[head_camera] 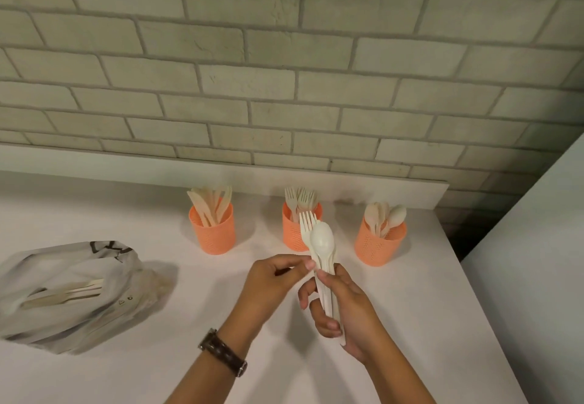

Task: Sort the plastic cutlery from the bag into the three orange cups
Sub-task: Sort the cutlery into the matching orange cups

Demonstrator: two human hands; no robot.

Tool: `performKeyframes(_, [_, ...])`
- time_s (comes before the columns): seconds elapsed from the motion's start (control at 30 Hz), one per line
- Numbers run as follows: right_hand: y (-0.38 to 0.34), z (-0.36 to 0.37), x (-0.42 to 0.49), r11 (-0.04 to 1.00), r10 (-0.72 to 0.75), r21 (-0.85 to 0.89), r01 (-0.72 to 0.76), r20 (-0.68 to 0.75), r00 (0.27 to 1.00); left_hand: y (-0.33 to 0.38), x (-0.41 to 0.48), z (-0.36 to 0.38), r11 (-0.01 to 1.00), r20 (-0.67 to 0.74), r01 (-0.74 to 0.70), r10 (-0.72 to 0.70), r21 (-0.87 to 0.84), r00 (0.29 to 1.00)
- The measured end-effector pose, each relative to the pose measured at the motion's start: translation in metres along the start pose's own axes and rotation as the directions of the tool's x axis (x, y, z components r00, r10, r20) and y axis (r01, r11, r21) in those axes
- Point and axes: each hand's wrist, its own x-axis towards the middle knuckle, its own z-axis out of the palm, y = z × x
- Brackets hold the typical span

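Bag (72,293) is cut by the left frame edge. The pieces inside show only as blurred pale shapes, type and count unresolved, and the dark print on it is illegible. Right hand (344,305) covers the lower handles of the held cutlery (325,277), so the pieces behind the front spoon (321,239) and fork (307,220) cannot be counted. The held cutlery masks part of the middle cup (292,233). Forearms (208,372) are cut by the bottom edge.

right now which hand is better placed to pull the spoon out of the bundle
Probably the left hand: its fingertips pinch the bundle just below the spoon, while the right hand is busy gripping it lower down.
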Motion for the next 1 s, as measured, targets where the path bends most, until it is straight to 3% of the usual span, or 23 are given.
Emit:
performKeyframes(0.27, [0.001,-0.012,-0.007,0.996,-0.093,-0.006,0.093,-0.081,0.992,0.003,0.001,0.013,1.0,0.033,0.012,-0.012,-0.01,0.999])
performKeyframes(0.4, [0.001,-0.021,-0.01,0.995,-0.083,-0.07,0.069,-0.217,0.973,0.008,0.014,0.011,0.995,-0.065,0.012,-0.018,-0.096,0.998])
performKeyframes(0.53, [0.002,-0.035,-0.016,0.985,-0.099,-0.169,0.04,-0.354,0.93,0.029,0.053,0.0,0.989,-0.205,-0.11,0.087,-0.101,0.975])
performKeyframes(0.63, [0.002,-0.041,-0.019,0.99,-0.08,-0.136,0.03,-0.38,0.921,0.039,0.092,-0.007,0.973,-0.275,-0.22,0.231,0.068,0.933])
performKeyframes(0.73, [0.0,-0.048,-0.022,0.995,-0.069,-0.087,0.039,-0.377,0.924,0.035,0.125,0.0,0.942,-0.318,-0.219,0.295,0.254,0.901])
performKeyframes(0.8, [-0.002,-0.051,-0.023,0.994,-0.081,-0.096,0.048,-0.379,0.922,0.025,0.14,0.005,0.929,-0.346,-0.158,0.277,0.334,0.896])
performKeyframes(0.9, [-0.003,-0.055,-0.02,0.987,-0.117,-0.151,0.062,-0.39,0.914,0.004,0.153,0.008,0.92,-0.276,-0.025,0.143,0.39,0.95])
performKeyframes(1.0, [-0.001,-0.055,-0.017,0.977,-0.148,-0.203,0.071,-0.398,0.905,-0.011,0.151,0.003,0.924,-0.28,-0.002,0.118,0.384,0.953])
